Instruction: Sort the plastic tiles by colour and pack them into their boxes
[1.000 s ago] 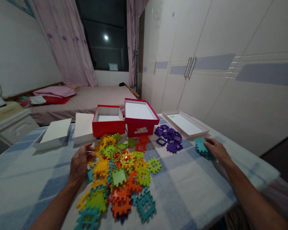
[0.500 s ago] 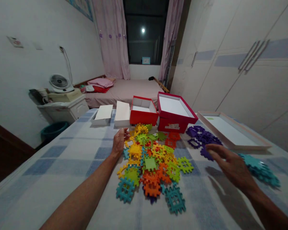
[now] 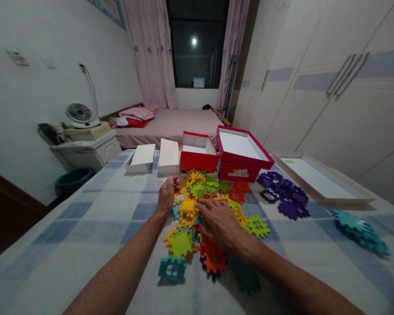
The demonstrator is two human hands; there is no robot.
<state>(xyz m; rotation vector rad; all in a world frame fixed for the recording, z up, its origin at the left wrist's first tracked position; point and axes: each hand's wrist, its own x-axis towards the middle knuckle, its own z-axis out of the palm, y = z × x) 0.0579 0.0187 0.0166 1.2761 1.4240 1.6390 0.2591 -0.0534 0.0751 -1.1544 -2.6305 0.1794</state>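
1. Mixed pile of toothed plastic pcs (yellow, lime, orange, teal) sits mid-table, directly in front of us. Its long axis runs approx. away from us, near edge to boxes.
2. Our R hand is over the pile's middle, fingers bent, tips down among yellow pcs; pcs lie directly under the fingers & on both sides. Can't tell if they pinch anything, palm side hidden.
3. Our L hand is at the pile's L edge, fingers curled, tips next to yellow pcs. Can't tell if touching or gripping.
4. So for mid-pile pcs, R hand is nearer; for the far L edge, L hand is. R forearm crosses above the near R part, hiding some pcs.
5. Purple heap is R of the pile, well apart; teal stack farther R, nearer us, long axis slanting down to the R.
6. Behind pile: red box, w/ maroon box just R of it.
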